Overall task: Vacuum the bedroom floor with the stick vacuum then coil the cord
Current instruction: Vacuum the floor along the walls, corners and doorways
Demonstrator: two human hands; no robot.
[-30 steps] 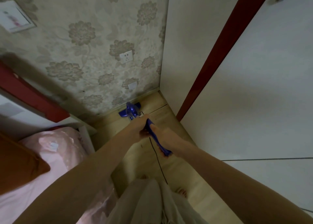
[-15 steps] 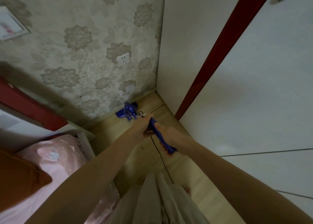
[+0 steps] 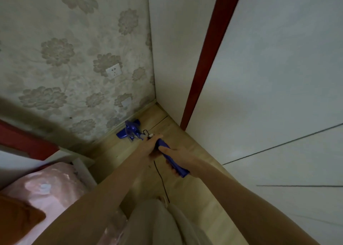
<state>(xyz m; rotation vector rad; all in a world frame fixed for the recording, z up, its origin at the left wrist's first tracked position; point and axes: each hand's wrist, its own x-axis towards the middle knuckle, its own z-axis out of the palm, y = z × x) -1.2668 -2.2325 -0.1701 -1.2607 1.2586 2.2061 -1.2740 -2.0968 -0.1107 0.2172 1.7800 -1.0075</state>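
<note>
Vacuuming is proceeding: both hands are gripping the blue plastic stick vacuum (image 3: 168,153) at frame centre, the left hand (image 3: 151,147) clenched around the shaft, the right hand (image 3: 178,156) around the handle. Its angular floor head (image 3: 129,130) is lying against the skirting under floral wallpaper (image 3: 61,59). A thin black cord (image 3: 161,179) is trailing uncoiled over the smooth pale wooden floor (image 3: 187,144); coiling is judged outstanding.

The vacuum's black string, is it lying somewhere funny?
A little. The black cord hangs loose from the blue vacuum held in both hands, trailing across the wooden floor toward the person's feet, where it could be stepped on.
</note>
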